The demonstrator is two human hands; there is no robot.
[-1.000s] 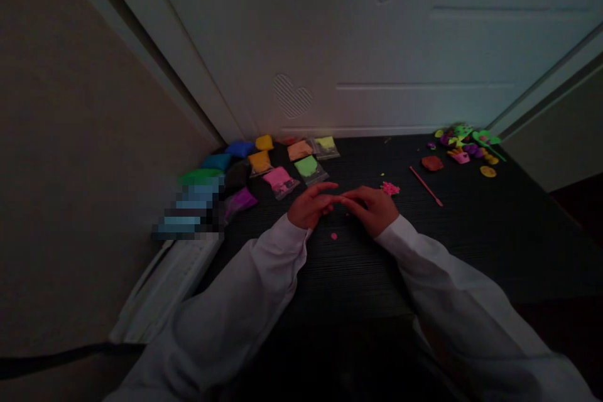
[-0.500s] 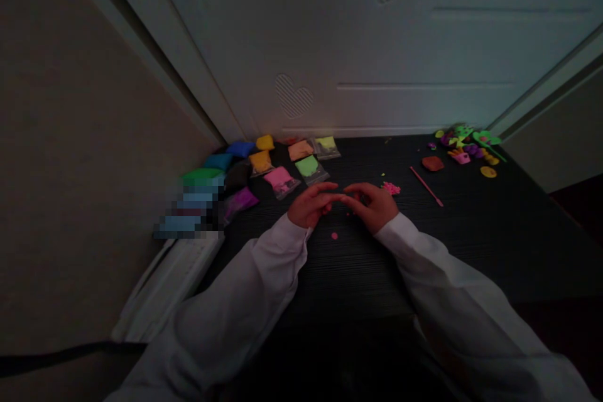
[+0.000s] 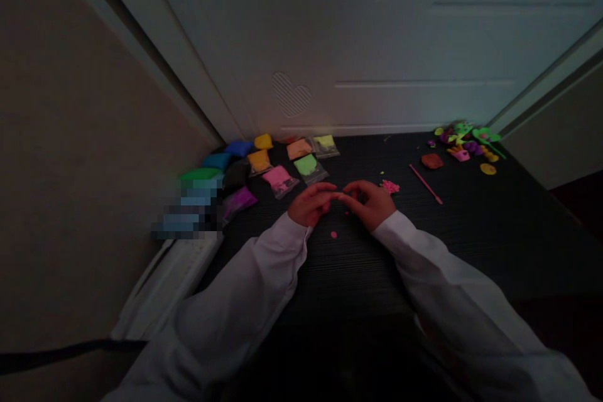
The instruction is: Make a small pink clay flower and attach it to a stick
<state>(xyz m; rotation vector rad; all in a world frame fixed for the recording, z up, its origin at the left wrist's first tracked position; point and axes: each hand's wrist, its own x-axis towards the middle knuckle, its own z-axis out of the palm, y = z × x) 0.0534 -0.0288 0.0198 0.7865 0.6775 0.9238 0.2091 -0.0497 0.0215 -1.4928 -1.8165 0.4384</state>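
Hands [image 3: 340, 200] barely shifted; fingertips touching

Loose white long sleeves w/ cuffs at both wrists, bare left hand [image 3: 309, 204] & right hand [image 3: 372, 203]

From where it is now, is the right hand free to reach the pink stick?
Probably yes. The right hand meets the left hand at the fingertips; the pink stick lies to its right on bare dark surface, nothing between.
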